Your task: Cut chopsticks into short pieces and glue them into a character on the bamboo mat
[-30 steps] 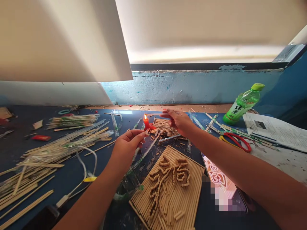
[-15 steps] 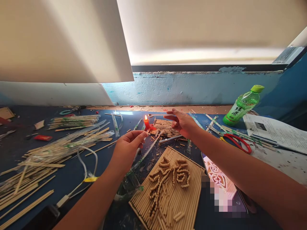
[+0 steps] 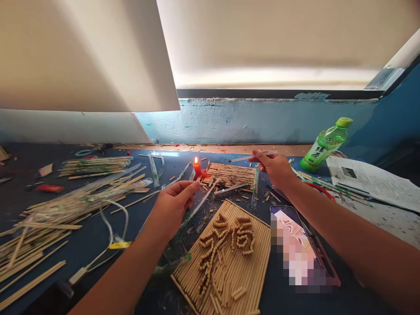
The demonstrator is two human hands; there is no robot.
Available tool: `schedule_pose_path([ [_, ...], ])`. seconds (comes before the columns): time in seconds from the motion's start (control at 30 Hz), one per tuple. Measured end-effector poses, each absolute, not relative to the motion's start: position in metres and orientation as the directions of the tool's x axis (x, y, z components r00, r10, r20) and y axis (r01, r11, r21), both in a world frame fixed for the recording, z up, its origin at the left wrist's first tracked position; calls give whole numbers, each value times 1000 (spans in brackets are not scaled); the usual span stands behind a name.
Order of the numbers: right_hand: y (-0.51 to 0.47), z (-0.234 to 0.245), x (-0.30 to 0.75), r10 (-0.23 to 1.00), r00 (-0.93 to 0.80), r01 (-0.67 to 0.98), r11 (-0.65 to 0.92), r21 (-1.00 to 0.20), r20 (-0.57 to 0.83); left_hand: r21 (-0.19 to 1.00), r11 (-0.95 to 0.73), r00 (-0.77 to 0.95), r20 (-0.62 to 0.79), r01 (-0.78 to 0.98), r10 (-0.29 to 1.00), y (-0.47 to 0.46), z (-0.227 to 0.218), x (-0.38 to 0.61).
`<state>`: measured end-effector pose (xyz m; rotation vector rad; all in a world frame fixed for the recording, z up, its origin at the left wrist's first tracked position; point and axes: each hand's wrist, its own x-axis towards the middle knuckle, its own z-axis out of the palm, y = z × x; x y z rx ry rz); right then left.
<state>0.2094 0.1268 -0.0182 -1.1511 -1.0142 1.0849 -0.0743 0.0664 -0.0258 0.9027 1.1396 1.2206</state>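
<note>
My right hand (image 3: 275, 168) pinches a thin stick (image 3: 246, 158) that points left, held above a small mat of sticks (image 3: 231, 174). My left hand (image 3: 175, 203) hovers in a loose pinch just below and left of a lit red candle (image 3: 197, 168); whatever its fingertips hold is too small to make out. Below the hands lies a bamboo stick board (image 3: 226, 258) with beaded characters on it.
Heaps of bamboo sticks in plastic wrappers (image 3: 78, 197) cover the left of the dark table. A phone (image 3: 297, 247) lies right of the board. A green bottle (image 3: 324, 144), red-handled scissors (image 3: 318, 187) and papers (image 3: 370, 186) sit at the right. A white cable (image 3: 111, 227) loops near my left arm.
My right hand moved right, away from the candle flame, and now pinches the stick over the small mat. My left hand stayed put.
</note>
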Motion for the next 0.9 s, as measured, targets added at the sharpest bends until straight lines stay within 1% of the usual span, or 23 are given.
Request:
schedule_pose_path([
  [0.1, 125, -18, 214, 980, 189, -85, 84, -993, 67, 956, 163, -1, -168, -243, 986, 65, -27, -74],
  [0.17, 118, -15, 214, 984, 166, -100, 73, -992, 56, 951, 172, 13, -174, -256, 985, 63, -26, -73],
  [0.37, 81, -11, 212, 997, 77, -248, 13, -969, -6, 916, 252, 82, -238, -313, 968, 58, -20, -68],
  [0.5, 58, -13, 208, 998, -22, -350, -57, -935, -53, 891, 301, 124, -275, -340, 953, 51, -14, -60],
  [0.57, 50, -14, 206, 997, -51, -341, -69, -938, -55, 883, 311, 125, -285, -351, 950, 48, -12, -57],
  [0.9, 46, -21, 197, 994, -94, -301, -78, -951, -51, 873, 321, 125, -296, -368, 947, 43, -17, -52],
])
